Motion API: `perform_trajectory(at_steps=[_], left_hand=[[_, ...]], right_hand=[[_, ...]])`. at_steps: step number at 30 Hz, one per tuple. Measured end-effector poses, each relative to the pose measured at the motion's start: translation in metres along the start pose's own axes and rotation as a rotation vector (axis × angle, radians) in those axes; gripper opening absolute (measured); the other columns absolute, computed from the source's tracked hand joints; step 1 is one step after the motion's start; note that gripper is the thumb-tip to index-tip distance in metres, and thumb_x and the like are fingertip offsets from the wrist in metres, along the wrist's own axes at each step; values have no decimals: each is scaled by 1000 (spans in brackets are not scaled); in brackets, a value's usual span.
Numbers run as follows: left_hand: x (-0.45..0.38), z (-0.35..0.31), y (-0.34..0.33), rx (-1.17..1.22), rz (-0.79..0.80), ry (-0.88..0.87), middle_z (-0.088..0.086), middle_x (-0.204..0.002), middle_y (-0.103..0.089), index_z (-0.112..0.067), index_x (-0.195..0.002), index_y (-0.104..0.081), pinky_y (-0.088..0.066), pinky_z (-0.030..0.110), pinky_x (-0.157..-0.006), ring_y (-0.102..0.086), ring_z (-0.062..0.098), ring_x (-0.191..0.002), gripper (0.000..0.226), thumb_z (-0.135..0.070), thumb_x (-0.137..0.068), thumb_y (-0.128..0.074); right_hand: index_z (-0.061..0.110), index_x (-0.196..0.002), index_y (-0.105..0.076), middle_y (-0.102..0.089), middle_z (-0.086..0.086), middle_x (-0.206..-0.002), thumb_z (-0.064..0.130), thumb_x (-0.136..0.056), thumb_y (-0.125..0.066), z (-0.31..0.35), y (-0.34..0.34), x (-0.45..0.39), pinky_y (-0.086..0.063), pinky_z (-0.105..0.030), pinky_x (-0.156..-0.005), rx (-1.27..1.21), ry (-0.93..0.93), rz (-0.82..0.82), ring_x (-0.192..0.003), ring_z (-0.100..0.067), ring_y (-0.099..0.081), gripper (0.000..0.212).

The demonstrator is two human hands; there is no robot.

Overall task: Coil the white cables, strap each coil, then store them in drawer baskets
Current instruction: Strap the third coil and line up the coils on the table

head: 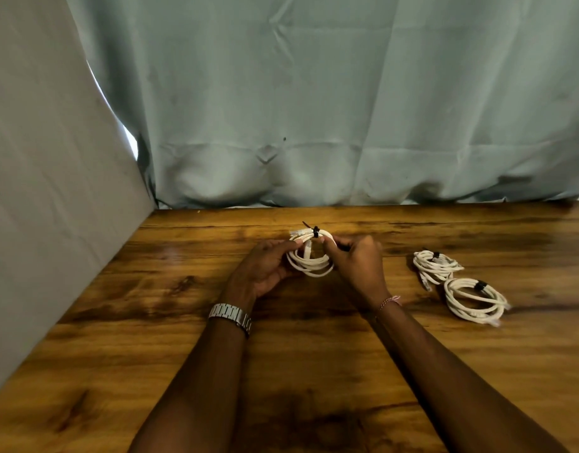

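Left hand pinches the white cable coil near the table's far edge, steadying it while right hand fingers clamp its other side, likely cinching the black strap. Two strapped coils wait rightward.

The light is dim and warm, and my arms look dark and underexposed against the table, which shows soft glare streaks near its far edge. A bright sliver of daylight leaks through the curtain gap at left. The wide lens bends the edges, and the whole picture is slightly soft.
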State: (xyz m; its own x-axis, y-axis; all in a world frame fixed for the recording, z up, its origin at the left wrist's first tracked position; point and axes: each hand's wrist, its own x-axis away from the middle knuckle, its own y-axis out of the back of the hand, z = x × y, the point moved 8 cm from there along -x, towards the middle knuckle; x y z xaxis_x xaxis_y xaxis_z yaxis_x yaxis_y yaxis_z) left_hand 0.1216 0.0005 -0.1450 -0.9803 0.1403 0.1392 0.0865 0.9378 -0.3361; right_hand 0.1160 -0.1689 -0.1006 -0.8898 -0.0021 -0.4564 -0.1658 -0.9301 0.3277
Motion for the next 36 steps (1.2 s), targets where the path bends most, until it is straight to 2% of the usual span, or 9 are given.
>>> perform_trajectory(at_steps=[4, 8, 14, 20, 22, 24, 30, 33, 36], left_hand=[[0, 3, -2, -14, 33, 9, 22, -107, -72, 6, -109, -68, -53, 47, -98, -69, 30, -100, 21, -6, -97, -57], [0, 4, 0, -62, 23, 5, 22, -104, -72, 5, -106, -70, -54, 46, -94, -70, 29, -94, 19, -4, -95, -57], [4, -2, -10, -46, 19, -31, 17, -92, -74, 4, -102, -70, -60, 35, -78, -72, 23, -80, 18, -3, -97, -54], [2, -3, -4, 96, 31, 26, 18, -104, -67, 6, -125, -59, -58, 46, -82, -68, 27, -88, 38, -17, -96, -50], [1, -5, 1, 72, 18, 4, 16, -106, -70, 5, -119, -62, -58, 47, -85, -69, 27, -92, 33, -18, -97, -54], [2, -8, 5, -18, -36, -53, 17, -107, -74, 2, -111, -70, -61, 44, -82, -72, 28, -94, 22, -12, -95, -63], [4, -21, 23, -208, -281, -175, 10, -99, -77, 0, -98, -73, -62, 41, -76, -75, 25, -89, 28, -10, -75, -84], [8, -26, 19, -315, -290, -210, 9, -91, -78, -2, -96, -75, -62, 34, -69, -74, 21, -77, 24, -14, -77, -84], [7, -25, 17, -335, -281, -212, 11, -90, -78, -2, -94, -76, -62, 32, -66, -73, 20, -72, 19, -14, -80, -82]], right_hand=[[16, -95, -80, -76, 10, -80, 24, -96, -66, 9, -1, -2, -49, -11, -59, 165, 115, 7, -64, 9, -64, 16], [14, -72, -72, -69, 2, -63, 55, -97, -44, -6, -15, -4, -50, -41, -65, 324, 73, 52, -58, -18, -61, 55], [17, -77, -72, -70, 1, -66, 52, -100, -40, -5, -17, -3, -49, -41, -75, 353, 70, 62, -62, -18, -64, 53], [18, -97, -80, -78, 4, -86, 26, -98, -63, 14, 2, 0, -53, -20, -66, 255, 152, -49, -69, -2, -66, 18], [15, -102, -79, -78, 3, -91, 21, -96, -65, 16, 4, 1, -46, -4, -64, 222, 162, -65, -68, 5, -61, 16], [13, -105, -78, -78, 4, -93, 20, -96, -66, 15, 3, 2, -45, 0, -64, 186, 159, -62, -68, 13, -59, 16], [15, -106, -76, -77, 5, -93, 28, -94, -67, 9, 8, 0, -56, -15, -66, 127, 122, -138, -76, 7, -66, 20], [15, -107, -75, -76, 5, -94, 32, -94, -66, 9, 8, 0, -60, -26, -69, 95, 134, -160, -80, -1, -69, 23], [14, -108, -74, -75, 4, -95, 32, -95, -66, 6, 8, 1, -61, -28, -70, 76, 133, -166, -84, -3, -69, 23]])
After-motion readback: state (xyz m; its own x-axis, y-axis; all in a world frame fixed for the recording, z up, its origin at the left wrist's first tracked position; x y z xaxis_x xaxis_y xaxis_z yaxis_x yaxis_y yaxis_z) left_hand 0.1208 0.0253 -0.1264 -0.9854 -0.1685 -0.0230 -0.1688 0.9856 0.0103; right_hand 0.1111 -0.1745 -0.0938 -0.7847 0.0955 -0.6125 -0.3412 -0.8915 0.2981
